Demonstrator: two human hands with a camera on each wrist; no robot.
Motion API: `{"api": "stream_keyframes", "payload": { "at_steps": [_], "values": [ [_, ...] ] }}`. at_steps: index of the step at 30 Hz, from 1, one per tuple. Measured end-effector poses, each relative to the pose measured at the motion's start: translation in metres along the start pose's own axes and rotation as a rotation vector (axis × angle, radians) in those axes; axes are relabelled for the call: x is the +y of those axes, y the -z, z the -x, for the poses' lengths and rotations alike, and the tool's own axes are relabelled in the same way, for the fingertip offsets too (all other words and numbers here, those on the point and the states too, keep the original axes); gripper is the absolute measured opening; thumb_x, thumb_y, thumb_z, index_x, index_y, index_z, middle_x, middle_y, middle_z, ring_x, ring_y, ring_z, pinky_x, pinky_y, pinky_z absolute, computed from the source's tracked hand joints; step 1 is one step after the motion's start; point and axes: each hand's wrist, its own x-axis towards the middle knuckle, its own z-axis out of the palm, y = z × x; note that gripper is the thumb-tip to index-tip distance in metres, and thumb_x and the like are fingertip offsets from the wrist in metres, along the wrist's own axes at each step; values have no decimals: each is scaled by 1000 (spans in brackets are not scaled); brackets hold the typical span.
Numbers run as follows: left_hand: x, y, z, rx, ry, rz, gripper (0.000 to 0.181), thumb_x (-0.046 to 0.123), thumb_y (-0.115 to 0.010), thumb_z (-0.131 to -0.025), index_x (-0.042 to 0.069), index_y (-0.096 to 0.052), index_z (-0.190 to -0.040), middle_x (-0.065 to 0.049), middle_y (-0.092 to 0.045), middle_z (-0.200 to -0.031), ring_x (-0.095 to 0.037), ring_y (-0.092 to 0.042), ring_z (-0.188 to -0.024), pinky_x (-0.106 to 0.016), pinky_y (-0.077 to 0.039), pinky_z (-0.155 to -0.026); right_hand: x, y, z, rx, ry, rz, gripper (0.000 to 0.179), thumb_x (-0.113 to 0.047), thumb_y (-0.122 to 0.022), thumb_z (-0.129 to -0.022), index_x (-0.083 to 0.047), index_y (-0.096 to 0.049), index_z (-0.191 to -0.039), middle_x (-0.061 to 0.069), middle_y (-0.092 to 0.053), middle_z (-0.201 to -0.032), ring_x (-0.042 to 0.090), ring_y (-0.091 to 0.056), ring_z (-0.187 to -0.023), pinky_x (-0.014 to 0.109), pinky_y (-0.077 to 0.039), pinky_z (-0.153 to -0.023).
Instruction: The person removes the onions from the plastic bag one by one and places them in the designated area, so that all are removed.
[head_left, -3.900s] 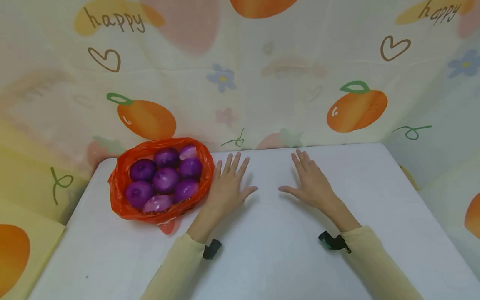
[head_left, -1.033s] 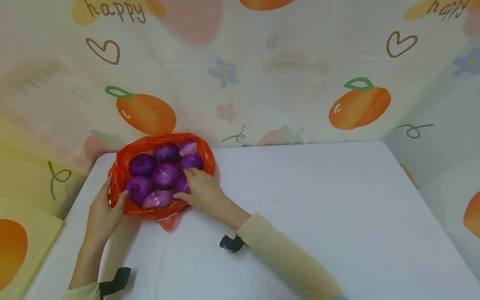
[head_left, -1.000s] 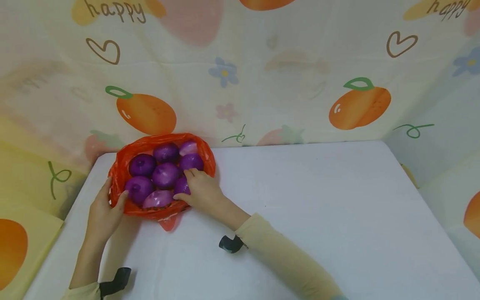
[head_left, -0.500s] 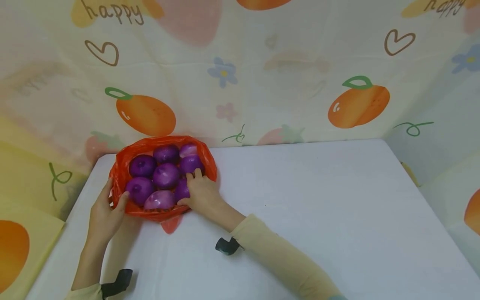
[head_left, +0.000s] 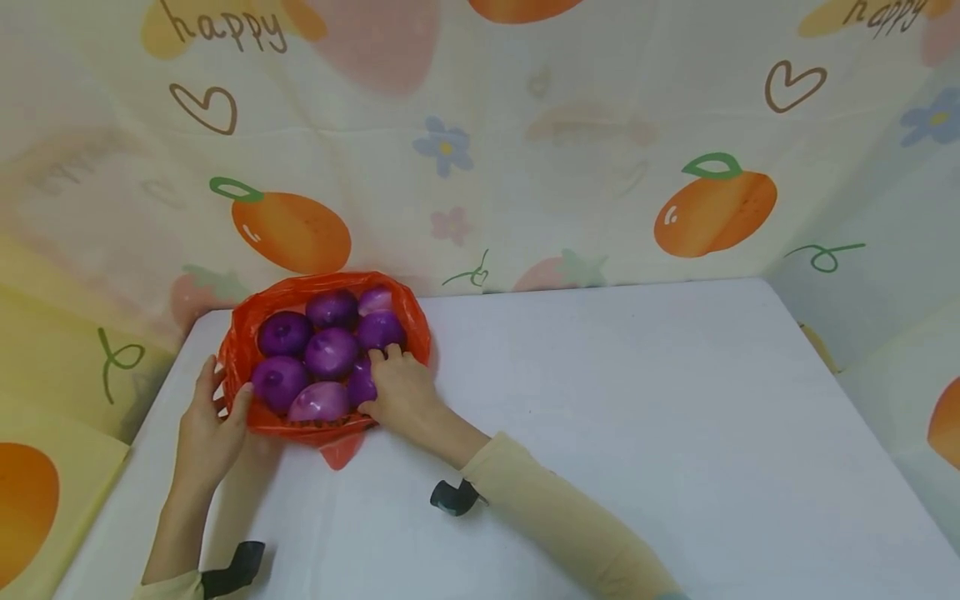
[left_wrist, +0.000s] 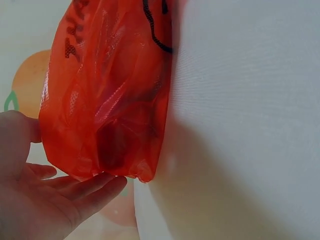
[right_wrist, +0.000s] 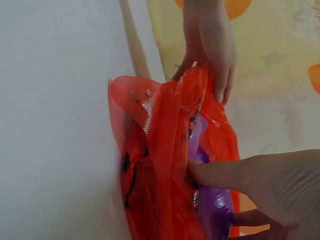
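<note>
A red plastic bag (head_left: 234, 337) with its mouth rolled open sits at the back left of the table, filled with several shiny purple onions (head_left: 332, 353). My left hand (head_left: 206, 437) rests against the bag's left side, fingers fairly straight along the outside and thumb by the rim. In the left wrist view those fingers (left_wrist: 102, 192) touch the bag's lower end. My right hand (head_left: 408, 396) reaches over the right rim and grips an onion (head_left: 360, 382) at the front right, thumb on its near side and fingers over its far side, partly hiding it.
The white table (head_left: 637, 433) extends to the right and toward me. A patterned cloth (head_left: 555, 167) hangs right behind the table and the bag. A black strap piece (head_left: 453, 497) shows at my right wrist and another black strap piece (head_left: 236, 569) at my left.
Both hands, spread over the table at first, have moved left to the bag. Over the last second, my right hand has shifted slightly, its fingers drawing nearer around the front-right onion.
</note>
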Motion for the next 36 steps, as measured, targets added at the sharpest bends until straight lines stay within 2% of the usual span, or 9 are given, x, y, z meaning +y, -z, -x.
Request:
{"api": "stream_keyframes", "payload": {
  "at_steps": [4,7,17,21,24,25,26,30,36],
  "values": [
    [-2,0,1,-2,-1,13,66,27,-50,-102,7,-17,-157,-28,-36,-150,-53,-52,-117,-18,-49,-87,2,3,3,34,27,-49,75,-44,-80,-79,-5,-52,-137,11,-58,-126,21,-59,-108,28,-50,-93],
    [-5,1,2,0,-11,12,62,25,-49,-102,7,-24,-155,-26,-37,-151,-53,-52,-116,1,-35,-72,5,5,5,76,58,-110,77,-42,-79,-81,-7,-49,-142,10,-54,-134,21,-57,-116,28,-47,-99],
    [-7,2,4,6,-5,2,61,25,-50,-102,5,-26,-154,-25,-37,-151,-53,-53,-114,3,-32,-67,23,19,11,200,137,-289,78,-39,-80,-80,-9,-46,-144,9,-47,-145,20,-45,-133,31,-40,-106],
    [-7,2,3,-14,16,-28,64,28,-47,-103,5,-20,-156,-27,-31,-154,-55,-52,-116,-21,-52,-83,38,24,10,244,119,-355,80,-35,-80,-81,-8,-43,-146,10,-45,-147,22,-45,-134,31,-39,-107],
    [-8,1,3,-21,25,-49,64,28,-46,-103,4,-19,-156,-28,-30,-153,-56,-51,-115,-53,-47,-89,50,28,9,280,99,-390,80,-33,-81,-81,-7,-43,-146,12,-46,-146,24,-47,-133,31,-39,-108],
    [-9,0,3,-20,24,-48,63,27,-46,-103,4,-21,-155,-29,-31,-152,-56,-52,-115,-53,-48,-88,54,30,9,290,92,-393,79,-33,-81,-81,-6,-43,-146,12,-46,-145,24,-47,-132,31,-39,-108],
    [-10,0,4,-22,20,-48,62,27,-47,-103,3,-22,-155,-29,-33,-151,-56,-52,-114,-52,-49,-88,58,31,9,303,86,-400,79,-32,-81,-81,-5,-44,-145,12,-46,-145,25,-47,-132,32,-39,-108],
    [-12,0,4,-24,4,-50,61,27,-48,-102,4,-26,-154,-29,-39,-148,-54,-54,-112,-13,-49,-71,74,36,7,355,58,-412,76,-30,-81,-81,-3,-46,-143,11,-47,-144,25,-47,-132,34,-38,-109],
    [-11,1,5,22,-14,-39,58,24,-50,-101,4,-32,-152,-29,-43,-145,-53,-57,-108,-1,-39,-63,97,41,5,407,27,-422,74,-27,-82,-81,-2,-46,-141,13,-50,-140,26,-52,-127,35,-41,-106]
  ]
}}
